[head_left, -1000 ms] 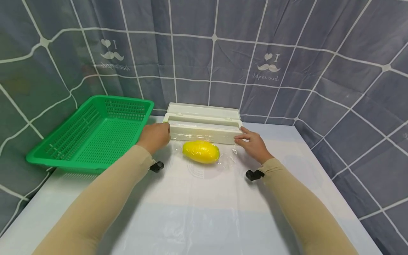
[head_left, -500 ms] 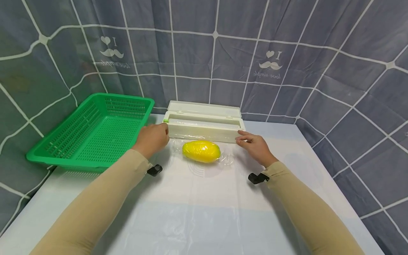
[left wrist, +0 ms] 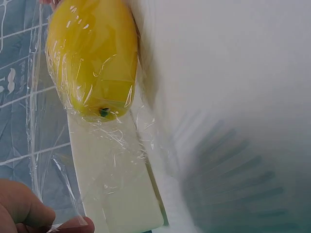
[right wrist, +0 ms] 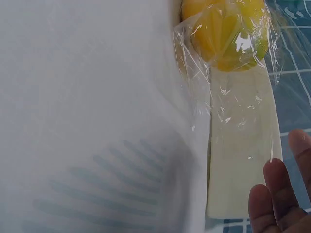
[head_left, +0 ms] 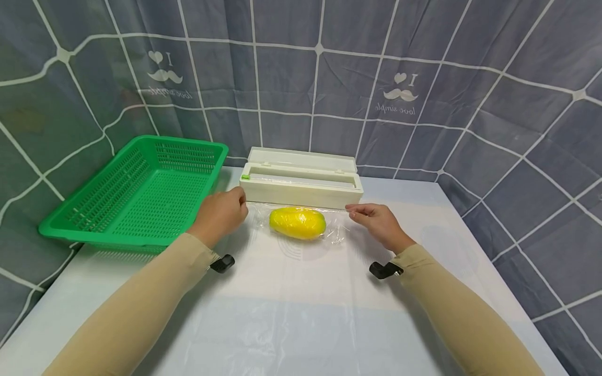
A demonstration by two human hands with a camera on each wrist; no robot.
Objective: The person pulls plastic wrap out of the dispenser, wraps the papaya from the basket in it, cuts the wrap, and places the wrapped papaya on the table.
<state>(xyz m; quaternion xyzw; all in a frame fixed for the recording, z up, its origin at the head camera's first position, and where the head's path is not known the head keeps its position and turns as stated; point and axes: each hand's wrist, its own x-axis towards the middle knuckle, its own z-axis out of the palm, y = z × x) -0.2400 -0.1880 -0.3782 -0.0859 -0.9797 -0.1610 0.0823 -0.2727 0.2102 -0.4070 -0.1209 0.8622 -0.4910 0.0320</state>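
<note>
An oblong yellow fruit [head_left: 298, 223], greenish at its ends, lies mid-table under clear cling film [head_left: 335, 228]. Just behind it stands a white cling film dispenser [head_left: 305, 196] with its lid tipped back and a small green slider at the left end. At the film's far left corner, my left hand [head_left: 220, 214] pinches the edge between thumb and finger, as the left wrist view shows. My right hand [head_left: 378, 222] pinches the far right corner at its fingertips. Between the hands the film edge runs straight, in front of the dispenser and above the table.
A green slotted basket [head_left: 150, 193] stands at the left, close beyond my left forearm. Grey checked curtain [head_left: 291, 83] hangs behind the table and along its sides. A pale patterned cloth [head_left: 291, 324] covers the table.
Both hands have drawn back from the dispenser's front towards me, bringing the film edge away from it. The fruit has stayed in place.
</note>
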